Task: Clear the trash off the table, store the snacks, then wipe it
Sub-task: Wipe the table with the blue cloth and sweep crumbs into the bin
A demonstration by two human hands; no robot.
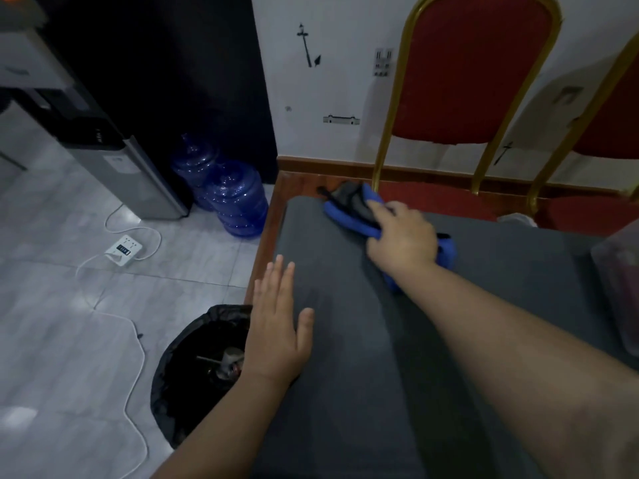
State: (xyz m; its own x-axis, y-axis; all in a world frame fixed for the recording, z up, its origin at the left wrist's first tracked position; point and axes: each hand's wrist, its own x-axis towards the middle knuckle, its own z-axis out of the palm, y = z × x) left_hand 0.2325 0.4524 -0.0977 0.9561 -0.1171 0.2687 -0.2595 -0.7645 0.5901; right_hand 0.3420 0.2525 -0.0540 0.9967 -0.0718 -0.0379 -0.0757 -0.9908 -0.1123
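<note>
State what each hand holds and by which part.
The right hand grips the blue cloth at its bunched middle, on the table. The left hand holds nothing; it rests flat near the table's left edge.

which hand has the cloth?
The right hand, gripping the blue cloth at the table's far end. The left hand lies flat, holding nothing.

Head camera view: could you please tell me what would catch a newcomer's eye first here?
The right hand grips a blue cloth at the far end of the dark table. The left hand lies flat on the table's left edge, above a black-lined trash bin on the floor.
</note>
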